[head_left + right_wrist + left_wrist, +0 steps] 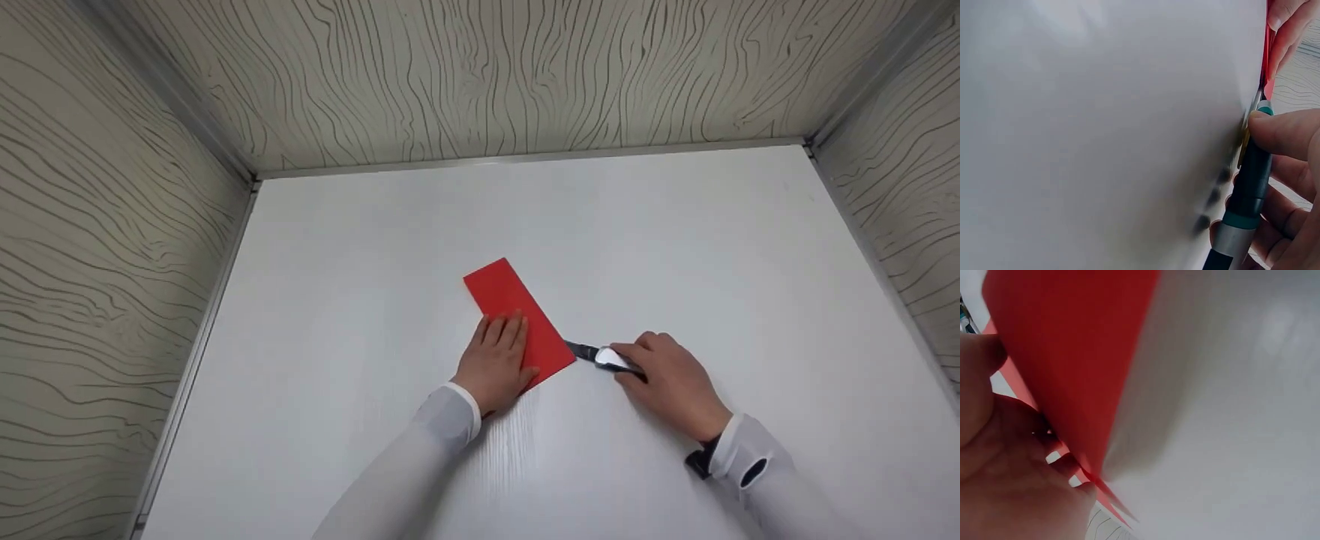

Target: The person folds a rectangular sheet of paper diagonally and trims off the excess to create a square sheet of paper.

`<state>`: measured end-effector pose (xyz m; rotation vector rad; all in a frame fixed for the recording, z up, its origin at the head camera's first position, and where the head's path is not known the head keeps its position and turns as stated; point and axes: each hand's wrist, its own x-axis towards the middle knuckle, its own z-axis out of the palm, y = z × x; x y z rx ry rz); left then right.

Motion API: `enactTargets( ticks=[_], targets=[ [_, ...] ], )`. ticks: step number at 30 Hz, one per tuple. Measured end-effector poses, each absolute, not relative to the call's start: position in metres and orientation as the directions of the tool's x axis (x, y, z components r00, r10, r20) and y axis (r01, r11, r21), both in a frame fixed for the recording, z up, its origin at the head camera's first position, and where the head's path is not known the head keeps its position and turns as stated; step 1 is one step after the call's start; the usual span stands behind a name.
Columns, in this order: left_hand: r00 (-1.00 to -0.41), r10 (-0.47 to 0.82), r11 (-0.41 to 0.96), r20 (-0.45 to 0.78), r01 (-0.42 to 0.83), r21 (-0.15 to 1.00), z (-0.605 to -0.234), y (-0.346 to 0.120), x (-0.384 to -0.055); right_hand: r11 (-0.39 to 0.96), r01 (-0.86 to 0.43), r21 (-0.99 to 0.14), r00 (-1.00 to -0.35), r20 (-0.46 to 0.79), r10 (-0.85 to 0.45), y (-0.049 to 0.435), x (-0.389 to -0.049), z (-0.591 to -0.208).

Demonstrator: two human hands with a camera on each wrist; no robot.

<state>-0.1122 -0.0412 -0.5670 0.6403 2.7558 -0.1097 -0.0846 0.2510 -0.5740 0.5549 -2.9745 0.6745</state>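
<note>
A folded sheet of red paper (517, 300) lies slantwise near the middle of the white table. My left hand (495, 364) rests on its lower left part, fingers stretched along it and thumb spread toward the near corner. In the left wrist view, the red paper (1072, 349) shows its layers standing apart beside that hand. My right hand (671, 382) grips a utility knife (611, 358) to the right of the paper. The knife's dark front end meets the paper's right edge, where its tip is hidden. The right wrist view shows the thumb pressing the dark green and grey handle (1249, 180).
The white tabletop (360, 247) surrounds the paper on all sides. Grey metal edging (525, 159) frames it, and wood-grain patterned panels (465, 75) rise at the back and both sides.
</note>
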Motion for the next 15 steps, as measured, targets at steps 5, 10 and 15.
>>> enactTargets(
  ticks=[5, 10, 15],
  targets=[
    [-0.841, 0.440, 0.882, -0.315, 0.471, -0.025, -0.568, -0.042, -0.112, 0.845, -0.355, -0.400, -0.933, 0.088, -0.350, 0.245, -0.089, -0.573],
    [-0.830, 0.455, 0.876, -0.322, 0.482, -0.004, -0.567, -0.042, -0.112, 0.844, -0.353, -0.404, -0.931, 0.066, -0.358, 0.241, -0.091, -0.571],
    [-0.825, 0.461, 0.873, -0.327, 0.487, 0.000, -0.564, -0.041, -0.112, 0.843, -0.353, -0.406, -0.931, 0.062, -0.360, 0.239, -0.092, -0.571]
  ],
)
